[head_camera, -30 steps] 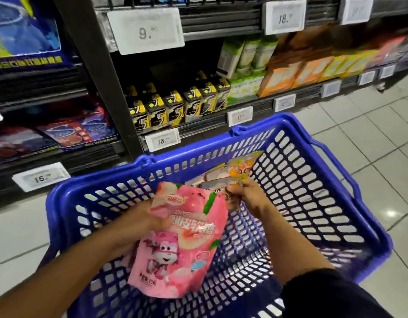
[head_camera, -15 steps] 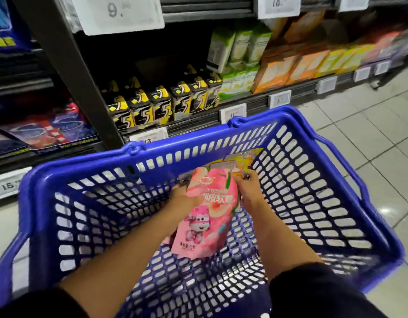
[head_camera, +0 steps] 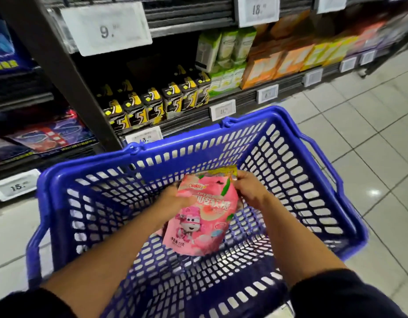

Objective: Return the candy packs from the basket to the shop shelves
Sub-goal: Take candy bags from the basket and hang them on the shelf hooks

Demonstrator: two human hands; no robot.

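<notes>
We are gathering packs inside the blue basket (head_camera: 349,228), left hand (head_camera: 175,199) gripping the pink candy pack (head_camera: 203,216), right hand (head_camera: 248,189) pinching the yellow-topped pack (head_camera: 223,172), likely lifting both shelfward next.

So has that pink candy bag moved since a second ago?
Yes. The pink candy pack has gone further into the blue basket, toward its far wall, and now overlaps the yellow pack; both hands grip the packs.
</notes>
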